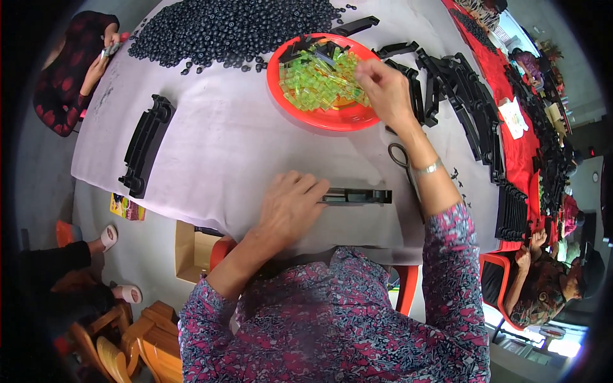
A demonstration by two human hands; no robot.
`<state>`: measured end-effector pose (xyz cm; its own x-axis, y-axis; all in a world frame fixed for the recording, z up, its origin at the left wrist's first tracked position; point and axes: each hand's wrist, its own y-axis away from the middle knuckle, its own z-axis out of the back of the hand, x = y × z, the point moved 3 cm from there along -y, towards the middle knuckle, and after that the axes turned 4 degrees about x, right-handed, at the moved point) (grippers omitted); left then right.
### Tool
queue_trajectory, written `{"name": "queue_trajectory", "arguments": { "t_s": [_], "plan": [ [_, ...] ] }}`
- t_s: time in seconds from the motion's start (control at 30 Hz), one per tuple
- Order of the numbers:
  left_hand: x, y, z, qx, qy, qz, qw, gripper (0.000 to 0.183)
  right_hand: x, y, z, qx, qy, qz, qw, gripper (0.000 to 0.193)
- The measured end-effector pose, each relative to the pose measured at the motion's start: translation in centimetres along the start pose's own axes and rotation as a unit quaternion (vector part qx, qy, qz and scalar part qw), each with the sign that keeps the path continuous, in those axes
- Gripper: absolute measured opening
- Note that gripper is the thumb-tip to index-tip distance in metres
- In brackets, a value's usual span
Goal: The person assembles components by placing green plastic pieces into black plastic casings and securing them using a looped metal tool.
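Observation:
On the table close to me lies a long black plastic part (357, 196) with a slotted top. My left hand (290, 207) is closed over its left end and hides that end. My right hand (387, 89) is over the right side of a red plate (303, 117), thumb and fingers pinched together. Whatever is between those fingertips is too small or hidden to make out. The plate holds a heap of small yellow-green translucent pieces (313, 83), with several black plastic pieces (325, 51) on its far side. Scissors (403, 159) with dark handles lie beside my right forearm, which partly covers them.
A big pile of small dark round pieces (223, 29) spreads over the table's far left. Another black part (147, 147) lies at the left. Many black parts (469, 105) are heaped along the right, with a stack (512, 214) below. Other people sit at left and right.

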<state>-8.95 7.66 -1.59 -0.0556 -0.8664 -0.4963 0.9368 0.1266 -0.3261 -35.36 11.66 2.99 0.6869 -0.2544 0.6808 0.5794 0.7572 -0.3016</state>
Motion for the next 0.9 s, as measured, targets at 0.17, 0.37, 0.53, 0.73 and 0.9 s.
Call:
{"name": "queue_trajectory", "arguments": {
  "t_s": [0.17, 0.37, 0.53, 0.73, 0.9],
  "plan": [
    [0.1, -0.3, -0.1, -0.006, 0.005, -0.014, 1.0, 0.04, -3.1, -6.1, -3.0, -0.056, 0.045, 0.044, 0.996, 0.015],
    [0.7, 0.1, -0.6, -0.009, -0.008, -0.015, 1.0, 0.042, -2.1, -6.9, -4.5, 0.037, 0.178, -0.026, 0.983, 0.009],
    [0.7, 0.2, -0.5, 0.006, -0.01, -0.021, 1.0, 0.044, -3.5, -5.2, -4.7, 0.146, 0.161, 0.0, 0.976, 0.011],
    [0.6, -0.1, -0.4, -0.009, 0.017, -0.031, 0.999, 0.044, -2.5, -4.1, -3.5, 0.11, 0.135, 0.001, 0.985, 0.009],
    [0.8, -0.2, 0.1, -0.027, 0.025, -0.043, 0.998, 0.042, 0.6, 0.3, -0.4, 0.124, -0.024, -0.031, 0.992, 0.013]
  ]
}}
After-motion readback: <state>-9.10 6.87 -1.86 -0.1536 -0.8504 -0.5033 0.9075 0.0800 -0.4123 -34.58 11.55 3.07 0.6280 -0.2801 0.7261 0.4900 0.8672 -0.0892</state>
